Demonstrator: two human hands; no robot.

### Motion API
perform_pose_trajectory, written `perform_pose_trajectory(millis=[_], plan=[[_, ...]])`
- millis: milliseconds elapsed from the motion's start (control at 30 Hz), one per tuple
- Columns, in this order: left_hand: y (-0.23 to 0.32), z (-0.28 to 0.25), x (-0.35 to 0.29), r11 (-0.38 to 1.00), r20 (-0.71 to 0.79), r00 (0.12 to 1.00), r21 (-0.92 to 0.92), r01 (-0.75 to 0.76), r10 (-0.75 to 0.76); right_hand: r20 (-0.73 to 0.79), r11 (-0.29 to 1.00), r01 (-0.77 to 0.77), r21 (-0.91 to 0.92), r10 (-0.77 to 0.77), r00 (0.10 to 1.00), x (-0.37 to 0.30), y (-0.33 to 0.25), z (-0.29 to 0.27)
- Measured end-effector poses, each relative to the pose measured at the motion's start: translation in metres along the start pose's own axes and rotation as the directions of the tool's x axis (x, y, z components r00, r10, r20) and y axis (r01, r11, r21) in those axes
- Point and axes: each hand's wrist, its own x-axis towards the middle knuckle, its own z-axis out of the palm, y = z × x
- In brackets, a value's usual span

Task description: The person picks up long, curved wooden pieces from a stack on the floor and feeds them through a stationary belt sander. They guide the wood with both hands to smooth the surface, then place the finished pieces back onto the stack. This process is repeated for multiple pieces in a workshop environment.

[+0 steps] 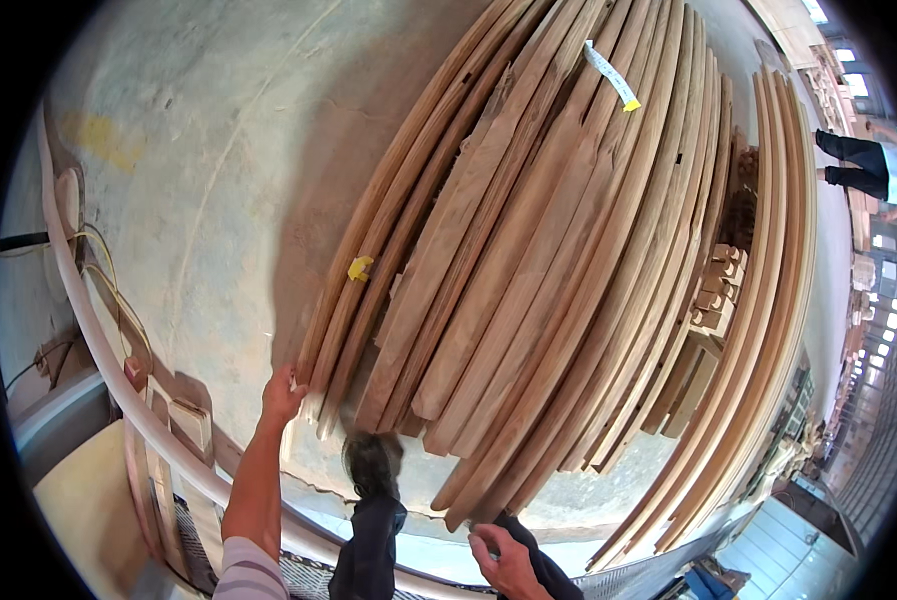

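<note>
A broad row of long brown wooden planks (539,260) lies on the concrete floor, their near ends uneven. My left hand (284,396) is closed around the near end of the outermost plank (341,290) on the left side. The tips of its fingers are partly hidden. Low in the picture, my right hand (507,562) hangs near the plank ends, apart from them. Its fingers are loosely bent and nothing shows in them. A yellow tag (360,268) sits on the left planks, and a white-and-yellow paper strip (613,76) lies across the middle ones.
My dark shoe (372,462) is close to the plank ends. A curved pale rail (119,375) and cables (109,280) run along the left. Smaller wood blocks (717,290) and another stack of long boards (769,300) lie right. Another person (864,165) stands far right.
</note>
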Motion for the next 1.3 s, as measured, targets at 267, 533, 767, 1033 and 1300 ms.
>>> perform_pose_trajectory(millis=[267, 533, 767, 1033, 1300], plan=[[0.013, -0.006, -0.006, 0.999, 0.011, 0.999, 0.028, 0.032, -0.032, -0.019, 0.999, 0.043, 0.015, -0.043, 0.999, 0.0, 0.001, -0.005], [0.044, -0.073, -0.048, 0.989, 0.019, 0.99, -0.047, 0.141, -0.14, -0.038, 0.999, 0.035, 0.002, -0.035, 0.999, -0.022, -0.011, -0.015], [0.134, -0.161, -0.106, 0.985, -0.026, 0.985, 0.028, 0.171, -0.17, -0.035, 0.993, 0.005, 0.121, -0.001, 0.999, -0.066, -0.049, -0.034], [0.137, -0.178, -0.166, 0.987, 0.007, 1.0, -0.161, -0.001, 0.002, -0.183, 0.984, 0.17, 0.046, -0.159, 0.97, -0.125, -0.101, -0.078], [0.177, -0.265, -0.275, 0.998, 0.005, 0.999, -0.039, -0.054, 0.054, -0.366, 0.953, 0.287, 0.101, -0.233, 0.901, -0.19, -0.121, -0.111]])
